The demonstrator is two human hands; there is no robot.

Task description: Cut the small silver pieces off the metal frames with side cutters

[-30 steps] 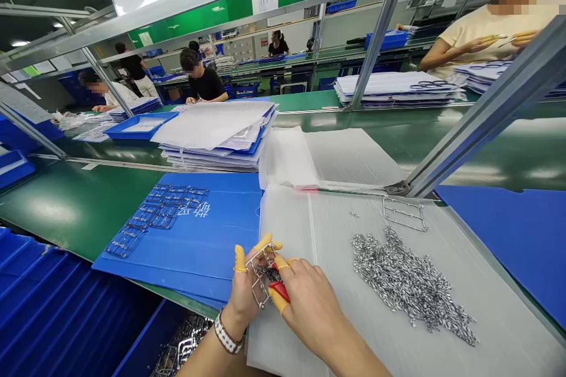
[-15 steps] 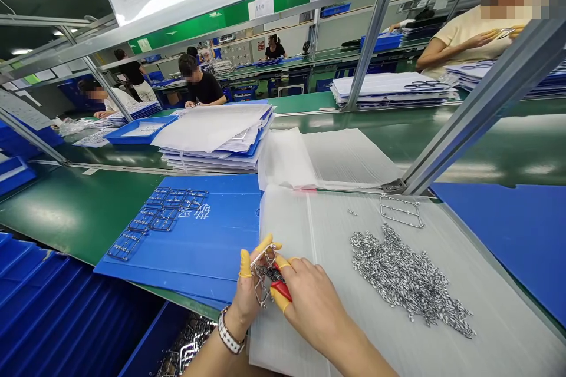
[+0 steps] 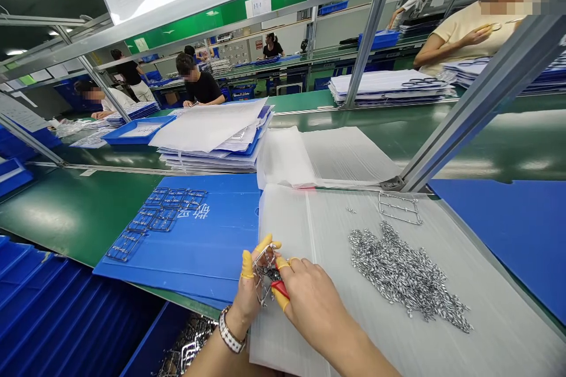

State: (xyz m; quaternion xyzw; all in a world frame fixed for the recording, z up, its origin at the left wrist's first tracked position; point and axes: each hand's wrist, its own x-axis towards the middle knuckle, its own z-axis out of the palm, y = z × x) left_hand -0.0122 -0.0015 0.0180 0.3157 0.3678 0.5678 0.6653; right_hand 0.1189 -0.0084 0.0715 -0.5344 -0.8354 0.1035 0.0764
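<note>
Metallic sprue frame (image 3: 260,284) is gripped in the left hand (image 3: 246,297), red-handled nippers (image 3: 280,290) are clutched in the right hand (image 3: 312,300), and the two hands are almost together; blade position can't be told. Judging by the big heap of small silvery pieces (image 3: 409,274) right of the hands, loads has been done already. Apparently unclipped frames (image 3: 163,219) are left over on the blue sheet (image 3: 198,256) beyond the left hand.
</note>
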